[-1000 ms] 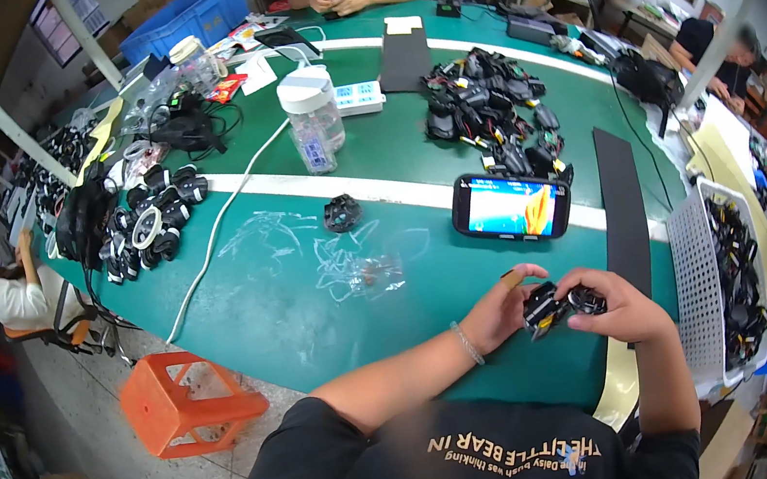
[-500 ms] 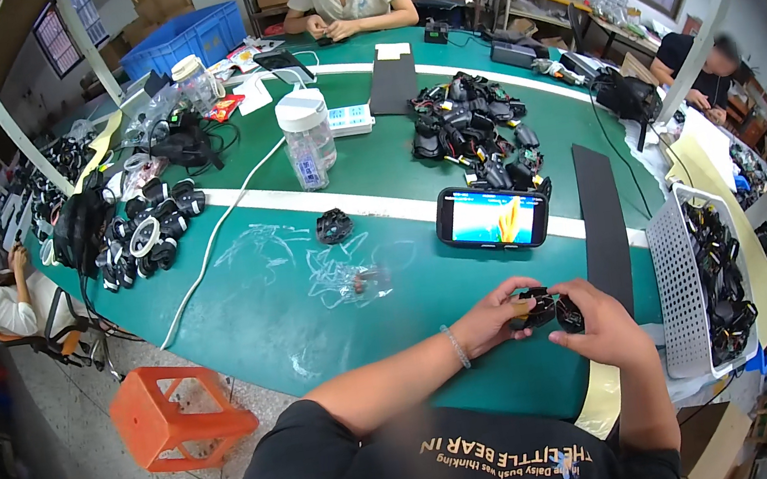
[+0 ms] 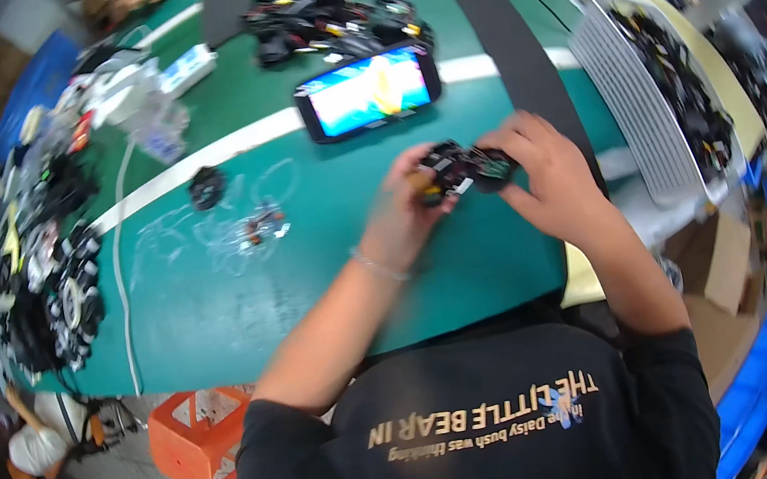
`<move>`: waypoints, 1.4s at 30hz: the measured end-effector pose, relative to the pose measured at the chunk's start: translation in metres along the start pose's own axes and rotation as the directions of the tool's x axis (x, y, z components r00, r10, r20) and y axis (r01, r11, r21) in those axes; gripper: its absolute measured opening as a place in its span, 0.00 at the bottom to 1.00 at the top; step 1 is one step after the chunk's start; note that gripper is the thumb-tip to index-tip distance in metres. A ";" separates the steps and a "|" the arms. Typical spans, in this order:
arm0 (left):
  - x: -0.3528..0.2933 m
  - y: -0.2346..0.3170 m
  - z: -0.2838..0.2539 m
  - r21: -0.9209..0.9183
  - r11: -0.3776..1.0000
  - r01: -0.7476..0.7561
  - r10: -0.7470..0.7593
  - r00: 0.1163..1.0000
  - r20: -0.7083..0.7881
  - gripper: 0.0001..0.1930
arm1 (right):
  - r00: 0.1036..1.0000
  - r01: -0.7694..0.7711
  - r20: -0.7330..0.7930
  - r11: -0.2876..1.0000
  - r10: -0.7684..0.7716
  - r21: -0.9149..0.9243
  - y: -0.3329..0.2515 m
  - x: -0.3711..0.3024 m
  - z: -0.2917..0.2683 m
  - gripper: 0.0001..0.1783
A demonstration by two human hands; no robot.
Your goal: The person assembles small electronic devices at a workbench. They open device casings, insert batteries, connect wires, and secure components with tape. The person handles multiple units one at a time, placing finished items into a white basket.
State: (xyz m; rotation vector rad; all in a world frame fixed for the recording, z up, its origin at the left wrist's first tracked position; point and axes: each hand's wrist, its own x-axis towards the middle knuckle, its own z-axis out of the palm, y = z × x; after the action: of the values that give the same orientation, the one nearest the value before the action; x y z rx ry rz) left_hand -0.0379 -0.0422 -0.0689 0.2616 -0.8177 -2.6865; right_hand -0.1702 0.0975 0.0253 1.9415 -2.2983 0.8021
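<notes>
My left hand (image 3: 399, 213) is closed around a small black electronic part (image 3: 444, 168), its fingers blurred by motion. My right hand (image 3: 545, 168) pinches a second, rounded black part (image 3: 491, 169) between thumb and fingers; a bit of green circuit board seems to show on it. The two parts are close together over the near side of the green table, perhaps joined by wires; I cannot tell. Just beyond my hands a phone (image 3: 370, 92) lies on its long side with a lit screen. Farther left, a loose black round part (image 3: 207, 187) rests on the table.
A heap of black parts (image 3: 337, 11) lies behind the phone. On the right are a dark grey strip (image 3: 519, 49) and a white basket (image 3: 623, 98) full of black parts. Small brown pieces (image 3: 264, 225), a white cable (image 3: 125, 266) and a clear jar (image 3: 158, 134) are leftward. An orange stool (image 3: 183, 454) stands below.
The view has tilted down and turned, so the table contents shift. Both hands still hold the black parts, now turned so that more of their inner sides shows.
</notes>
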 end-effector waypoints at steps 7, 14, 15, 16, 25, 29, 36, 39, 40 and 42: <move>0.000 -0.002 0.008 0.164 0.986 -0.017 0.031 0.996 -0.085 0.18 | 0.978 0.009 -0.208 0.995 0.012 0.101 0.018 -0.011 0.015 0.18; -0.003 0.000 0.013 0.279 0.960 -0.009 0.031 0.997 -0.074 0.17 | 0.962 0.036 -0.265 0.936 0.063 0.350 0.022 -0.018 0.022 0.22; -0.004 0.000 0.014 0.300 0.954 -0.004 0.021 0.998 -0.053 0.17 | 0.963 0.052 -0.265 0.933 0.047 0.356 0.024 -0.018 0.022 0.22; -0.004 0.000 0.015 0.321 0.947 0.001 0.010 0.999 -0.034 0.17 | 0.964 0.068 -0.263 0.929 0.033 0.363 0.028 -0.018 0.023 0.21; -0.008 0.001 0.021 0.372 0.915 0.158 -0.203 0.975 0.087 0.22 | 0.983 -0.180 0.160 0.344 0.085 0.921 0.045 0.000 0.037 0.23; -0.007 0.001 0.021 0.271 0.940 0.208 -0.249 0.960 0.128 0.23 | 0.985 -0.168 0.146 0.351 0.087 0.921 0.046 0.012 0.047 0.20; -0.003 0.000 0.015 0.124 0.976 0.178 -0.188 0.979 0.075 0.14 | 0.889 -0.286 0.219 0.117 0.402 0.951 0.039 0.013 0.047 0.13; -0.002 -0.001 0.025 0.092 0.991 0.098 -0.100 0.995 0.017 0.12 | 0.898 -0.315 0.215 0.220 0.383 0.923 0.027 0.010 0.048 0.14; -0.002 -0.003 0.027 0.091 0.994 0.065 -0.066 0.998 0.001 0.12 | 0.911 -0.322 0.210 0.295 0.354 0.900 0.022 0.010 0.050 0.14; -0.004 -0.005 0.026 0.150 0.988 0.039 -0.036 0.999 -0.026 0.12 | 0.924 -0.309 0.216 0.281 0.316 0.908 0.019 0.009 0.056 0.12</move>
State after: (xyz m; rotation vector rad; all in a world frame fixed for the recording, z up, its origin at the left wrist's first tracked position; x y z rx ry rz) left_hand -0.0423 -0.0241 -0.0501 0.3461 -1.0197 -2.6544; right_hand -0.1731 0.0687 -0.0270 1.5515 -2.4257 2.6942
